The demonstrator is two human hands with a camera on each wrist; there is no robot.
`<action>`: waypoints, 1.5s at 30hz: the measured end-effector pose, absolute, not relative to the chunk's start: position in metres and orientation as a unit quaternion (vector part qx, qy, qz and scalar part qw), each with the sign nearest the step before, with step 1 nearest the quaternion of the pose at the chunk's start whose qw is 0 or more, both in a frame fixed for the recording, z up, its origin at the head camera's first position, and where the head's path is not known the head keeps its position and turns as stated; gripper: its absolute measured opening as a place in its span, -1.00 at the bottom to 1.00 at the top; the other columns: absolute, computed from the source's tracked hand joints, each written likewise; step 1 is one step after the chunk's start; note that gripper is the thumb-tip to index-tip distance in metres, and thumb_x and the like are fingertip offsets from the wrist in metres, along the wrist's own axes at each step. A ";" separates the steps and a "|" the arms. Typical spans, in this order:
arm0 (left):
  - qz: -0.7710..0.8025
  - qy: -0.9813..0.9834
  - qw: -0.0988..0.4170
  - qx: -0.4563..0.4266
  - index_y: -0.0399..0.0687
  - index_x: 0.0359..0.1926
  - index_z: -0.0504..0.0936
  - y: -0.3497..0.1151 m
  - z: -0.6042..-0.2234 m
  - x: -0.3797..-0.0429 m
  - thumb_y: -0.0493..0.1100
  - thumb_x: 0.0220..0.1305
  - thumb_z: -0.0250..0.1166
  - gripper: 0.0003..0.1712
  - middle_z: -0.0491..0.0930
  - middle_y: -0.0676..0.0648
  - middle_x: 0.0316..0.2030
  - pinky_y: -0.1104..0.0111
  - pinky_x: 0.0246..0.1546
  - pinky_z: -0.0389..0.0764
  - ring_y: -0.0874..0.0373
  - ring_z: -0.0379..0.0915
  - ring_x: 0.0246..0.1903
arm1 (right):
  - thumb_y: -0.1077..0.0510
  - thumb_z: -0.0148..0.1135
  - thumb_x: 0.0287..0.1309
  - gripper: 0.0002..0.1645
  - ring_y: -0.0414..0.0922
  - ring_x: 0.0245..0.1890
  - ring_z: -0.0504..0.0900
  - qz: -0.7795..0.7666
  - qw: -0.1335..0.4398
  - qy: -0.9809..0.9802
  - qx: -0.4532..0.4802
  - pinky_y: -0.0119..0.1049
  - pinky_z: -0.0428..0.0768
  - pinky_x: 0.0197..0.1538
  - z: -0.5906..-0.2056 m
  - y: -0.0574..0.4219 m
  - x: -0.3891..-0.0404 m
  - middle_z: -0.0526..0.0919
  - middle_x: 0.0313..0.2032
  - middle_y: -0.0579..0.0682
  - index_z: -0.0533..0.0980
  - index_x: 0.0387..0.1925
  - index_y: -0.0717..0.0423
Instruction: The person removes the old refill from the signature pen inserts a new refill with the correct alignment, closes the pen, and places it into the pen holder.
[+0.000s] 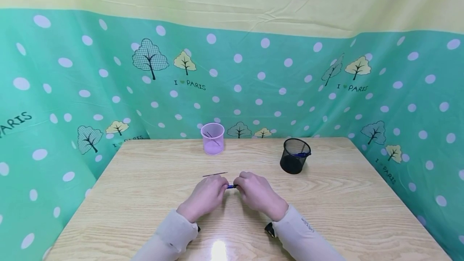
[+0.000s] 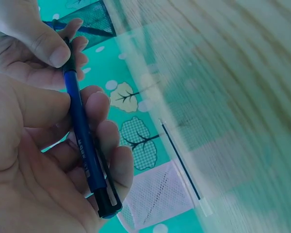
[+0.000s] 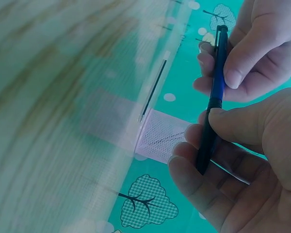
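Note:
Both hands meet over the middle of the table on one pen (image 1: pixel 231 187), with a blue barrel and a black front section. My left hand (image 1: pixel 208 194) grips the blue barrel; its black clip end shows beside the palm in the left wrist view. Thumb and fingers of my right hand (image 1: pixel 258 192) pinch the black front section (image 3: pixel 206 150), seen in the right wrist view. The two sections are in line, joined between the hands. Just beyond the left hand, a thin dark pen refill (image 1: pixel 215 174) lies on the table.
A lilac mesh cup (image 1: pixel 213 147) with thin dark sticks inside stands near the table's back edge. To its right is a black mesh cup (image 1: pixel 293 164) holding a blue pen (image 1: pixel 301 154). A patterned green curtain (image 1: pixel 253 104) hangs behind the wooden table (image 1: pixel 145 196).

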State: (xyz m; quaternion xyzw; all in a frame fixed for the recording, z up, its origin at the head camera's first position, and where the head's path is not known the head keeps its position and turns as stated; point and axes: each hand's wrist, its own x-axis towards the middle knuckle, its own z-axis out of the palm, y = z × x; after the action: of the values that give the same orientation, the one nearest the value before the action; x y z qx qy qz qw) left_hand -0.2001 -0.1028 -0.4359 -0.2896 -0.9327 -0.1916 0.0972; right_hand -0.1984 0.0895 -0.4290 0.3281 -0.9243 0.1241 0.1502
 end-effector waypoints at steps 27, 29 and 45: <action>-0.225 -0.924 0.116 -0.287 0.00 -0.34 0.57 -0.104 -0.437 -0.200 -0.31 0.05 0.39 -0.82 0.47 0.11 -0.38 0.33 -0.35 0.47 0.25 0.38 -0.39 | 0.21 0.25 0.18 -0.89 -0.27 -0.44 0.47 0.126 0.139 -0.926 0.327 -0.40 0.49 -0.45 -0.430 0.089 -0.198 0.48 -0.45 -0.21 0.65 -0.28 -0.01; -0.226 -0.925 0.115 -0.284 0.00 -0.34 0.57 -0.104 -0.437 -0.200 -0.31 0.04 0.40 -0.80 0.46 0.11 -0.39 0.34 -0.36 0.46 0.25 0.37 -0.40 | 0.21 0.24 0.18 -0.89 -0.27 -0.44 0.47 0.125 0.139 -0.926 0.327 -0.40 0.50 -0.45 -0.430 0.089 -0.198 0.48 -0.45 -0.21 0.65 -0.28 -0.01; -0.220 -0.924 0.117 -0.289 -0.02 -0.35 0.62 -0.101 -0.437 -0.199 -0.19 0.27 0.20 -0.91 0.51 0.12 -0.43 0.32 -0.36 0.50 0.24 0.43 -0.40 | 0.25 0.25 0.14 -0.87 -0.24 -0.40 0.54 0.121 0.158 -0.920 0.338 -0.36 0.55 -0.41 -0.428 0.089 -0.196 0.52 -0.42 -0.19 0.65 -0.30 -0.01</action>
State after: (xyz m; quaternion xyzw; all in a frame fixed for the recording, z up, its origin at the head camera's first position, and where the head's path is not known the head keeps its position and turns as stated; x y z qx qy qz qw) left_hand -0.1993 -0.1015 -0.4375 -0.2886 -0.9243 -0.2204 0.1173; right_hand -0.1962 0.0892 -0.4280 0.3381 -0.9199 0.1206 0.1578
